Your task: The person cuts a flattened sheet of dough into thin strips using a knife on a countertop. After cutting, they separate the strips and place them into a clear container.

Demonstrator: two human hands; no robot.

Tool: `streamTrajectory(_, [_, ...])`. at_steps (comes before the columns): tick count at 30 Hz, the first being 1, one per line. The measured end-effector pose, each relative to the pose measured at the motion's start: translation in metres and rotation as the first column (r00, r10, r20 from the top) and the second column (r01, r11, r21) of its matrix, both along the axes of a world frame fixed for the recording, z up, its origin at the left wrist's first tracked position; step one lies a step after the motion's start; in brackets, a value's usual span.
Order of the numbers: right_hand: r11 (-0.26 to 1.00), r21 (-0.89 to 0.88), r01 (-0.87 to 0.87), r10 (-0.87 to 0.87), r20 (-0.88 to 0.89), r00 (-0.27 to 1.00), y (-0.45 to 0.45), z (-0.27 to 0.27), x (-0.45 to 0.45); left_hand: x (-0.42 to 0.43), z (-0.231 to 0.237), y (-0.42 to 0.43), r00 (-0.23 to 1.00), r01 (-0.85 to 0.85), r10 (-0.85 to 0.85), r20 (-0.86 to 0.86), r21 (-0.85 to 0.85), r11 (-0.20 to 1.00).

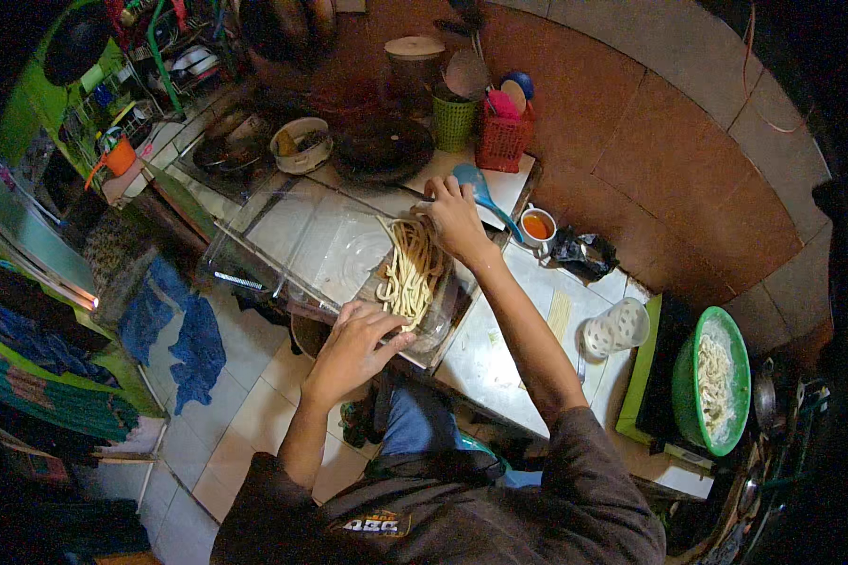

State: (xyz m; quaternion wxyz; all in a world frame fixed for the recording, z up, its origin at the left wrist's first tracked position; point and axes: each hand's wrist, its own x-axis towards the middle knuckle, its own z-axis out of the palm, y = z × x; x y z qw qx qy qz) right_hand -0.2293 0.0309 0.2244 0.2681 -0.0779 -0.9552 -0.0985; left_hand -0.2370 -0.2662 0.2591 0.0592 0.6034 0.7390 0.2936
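A heap of pale dough strips (408,279), browner at its far end, lies in a clear plastic container (434,332) on the counter. My left hand (364,339) is at the near end of the heap, fingers apart, with fingertips by the strip ends and the container's rim. At the far right end of the strips is my right hand (452,215), its fingers bent downward; whether it grips anything cannot be made out. The container's clear lid (304,233) spreads to the left. A blue plastic ladle (491,201) lies just right of my right hand.
To the right are a cup of orange-red liquid (537,224), a black plastic bag (585,254), a translucent perforated cup (616,328) and a green basin (740,395) of floured strips. Behind stand a dark pan (381,148), a pot (302,146), and green (454,126) and red utensil baskets (503,145).
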Motion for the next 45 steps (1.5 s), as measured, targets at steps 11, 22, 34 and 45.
streamTrajectory(11, [0.98, -0.193, -0.042, 0.028, -0.074, 0.997, -0.022, 0.015, 0.01, 0.002, 0.002, -0.008, 0.997, -0.059, 0.054, 0.052, 0.094, 0.994])
streamTrajectory(22, [0.594, -0.78, 0.195, -0.464, -0.134, 0.876, -0.056, -0.062, 0.28, 0.04, 0.006, 0.022, 0.998, -0.009, 0.014, -0.066, 0.088, 0.996])
streamTrajectory(34, [0.518, -0.763, 0.385, -0.471, 0.121, 0.874, -0.09, -0.172, 0.36, 0.144, -0.01, 0.041, 0.998, 0.046, -0.051, 0.022, 0.182, 0.982])
streamTrajectory(45, [0.734, -0.584, 0.345, -0.376, 0.073, 0.924, -0.094, -0.189, 0.352, 0.213, -0.047, 0.038, 0.983, 0.014, -0.012, 0.186, -0.01, 1.0])
